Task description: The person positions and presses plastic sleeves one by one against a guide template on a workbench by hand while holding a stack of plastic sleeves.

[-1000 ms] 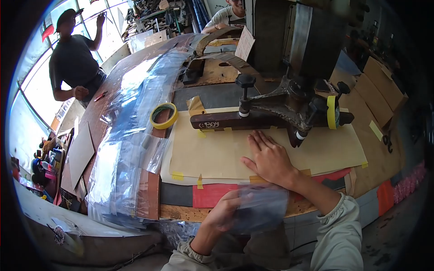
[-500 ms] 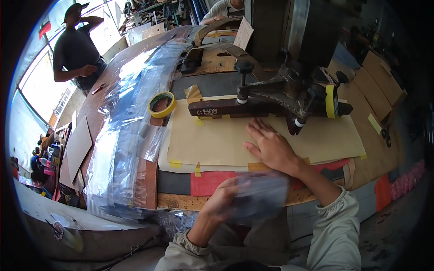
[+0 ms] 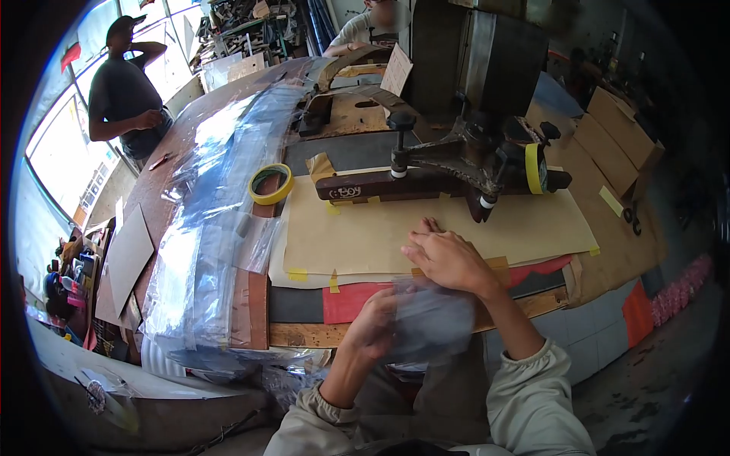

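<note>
In front of my body, my left hand (image 3: pixel 370 323) is closed on the edge of a see-through plastic bag (image 3: pixel 435 323), blurred and hanging over the table's front edge. Just above the bag, my right hand (image 3: pixel 450 257) rests over a cream paper sheet (image 3: pixel 342 243), fingers apart and a little bent. Yellow tape pieces (image 3: pixel 297 273) mark the paper's front edge. Behind the right hand, a dark press bar (image 3: pixel 357 186) lies across the sheet, under a metal clamp arm (image 3: pixel 445 159).
A yellow tape roll (image 3: pixel 271 185) sits left of the paper; another (image 3: pixel 535 169) hangs on the bar's right end. Clear plastic sheets (image 3: pixel 205 251) cover the table's left side. Scissors (image 3: pixel 632 220) lie at right near cardboard boxes (image 3: pixel 608 148). A person (image 3: pixel 129 91) stands at far left.
My right hand has drawn back slightly toward me, its fingers more bent than before. The left hand still holds the plastic bag. The whole view has shifted slightly.
</note>
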Demonstrator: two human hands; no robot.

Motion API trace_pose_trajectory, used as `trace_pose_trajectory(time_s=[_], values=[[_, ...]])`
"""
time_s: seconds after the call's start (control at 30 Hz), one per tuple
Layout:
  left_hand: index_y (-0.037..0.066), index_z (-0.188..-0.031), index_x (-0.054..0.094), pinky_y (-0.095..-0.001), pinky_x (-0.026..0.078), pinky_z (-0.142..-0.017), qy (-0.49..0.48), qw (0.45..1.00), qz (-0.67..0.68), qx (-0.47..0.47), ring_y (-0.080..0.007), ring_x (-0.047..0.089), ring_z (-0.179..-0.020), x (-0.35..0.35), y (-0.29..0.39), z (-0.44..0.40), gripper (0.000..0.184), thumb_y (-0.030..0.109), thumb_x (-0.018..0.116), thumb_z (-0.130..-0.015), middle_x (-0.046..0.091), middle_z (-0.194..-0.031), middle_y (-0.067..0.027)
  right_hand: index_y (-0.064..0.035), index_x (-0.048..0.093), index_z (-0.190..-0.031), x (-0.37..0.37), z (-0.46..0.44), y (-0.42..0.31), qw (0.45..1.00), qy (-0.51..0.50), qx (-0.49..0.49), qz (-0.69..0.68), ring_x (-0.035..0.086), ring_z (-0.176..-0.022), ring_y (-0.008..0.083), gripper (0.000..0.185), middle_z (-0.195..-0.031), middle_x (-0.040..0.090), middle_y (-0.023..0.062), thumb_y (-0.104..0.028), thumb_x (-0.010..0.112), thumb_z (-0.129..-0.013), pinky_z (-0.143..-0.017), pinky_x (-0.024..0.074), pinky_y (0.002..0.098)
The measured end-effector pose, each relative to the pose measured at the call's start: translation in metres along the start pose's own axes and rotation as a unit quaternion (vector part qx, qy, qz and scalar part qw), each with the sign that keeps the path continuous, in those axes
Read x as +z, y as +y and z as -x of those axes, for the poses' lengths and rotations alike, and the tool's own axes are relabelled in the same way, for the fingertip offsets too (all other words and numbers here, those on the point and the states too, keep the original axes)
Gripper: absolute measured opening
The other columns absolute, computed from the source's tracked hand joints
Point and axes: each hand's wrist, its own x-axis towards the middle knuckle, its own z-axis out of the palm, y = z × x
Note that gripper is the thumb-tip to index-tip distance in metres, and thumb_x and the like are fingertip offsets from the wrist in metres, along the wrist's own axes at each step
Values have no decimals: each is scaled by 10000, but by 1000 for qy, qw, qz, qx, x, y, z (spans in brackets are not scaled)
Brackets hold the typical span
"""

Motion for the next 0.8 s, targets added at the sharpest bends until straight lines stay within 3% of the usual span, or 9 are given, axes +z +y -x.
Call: trace_pose_trajectory(time_s=[0.2, 0.33, 0.37, 0.57, 0.8], values=[[3, -1055, 571, -247, 512, -672, 7, 1000, -4, -7, -117, 620, -800, 5, 0, 5, 222, 93, 522, -859, 625, -926, -45, 97, 524, -1124, 38, 8, 6, 979, 186, -67, 57, 396, -1203, 440, 490, -1231, 434, 351, -336, 466, -901, -1017, 326, 437], [0, -1055, 576, -237, 502, -664, 8, 1000, 23, -20, -106, 615, -789, -13, -6, 1, 220, 86, 510, -864, 628, -900, -37, 117, 483, -1169, 41, 12, 8, 977, 189, -82, 52, 393, -1204, 447, 483, -1230, 425, 366, -292, 441, -916, -1038, 298, 437], [0, -1059, 578, -240, 499, -664, -38, 997, 62, -15, -104, 614, -778, -12, -5, 3, 225, 81, 509, -861, 629, -892, -34, 123, 477, -1175, 41, 13, 8, 976, 193, -85, 61, 385, -1213, 444, 479, -1230, 425, 368, -282, 430, -921, -1045, 292, 436], [1, -1057, 577, -236, 500, -660, 28, 999, 26, -22, -104, 614, -760, 0, -3, 4, 228, 71, 502, -854, 629, -901, -34, 123, 463, -1192, 42, 13, 6, 977, 189, -73, 60, 366, -1233, 434, 484, -1248, 412, 362, -279, 416, -926, -1059, 272, 437], [-1, -1065, 570, -222, 501, -641, 37, 998, 40, -28, -103, 614, -759, 5, 0, 7, 230, 70, 514, -853, 628, -903, -35, 124, 462, -1193, 41, 14, 4, 977, 191, -72, 64, 366, -1235, 430, 481, -1257, 407, 356, -272, 420, -922, -1058, 272, 441]])
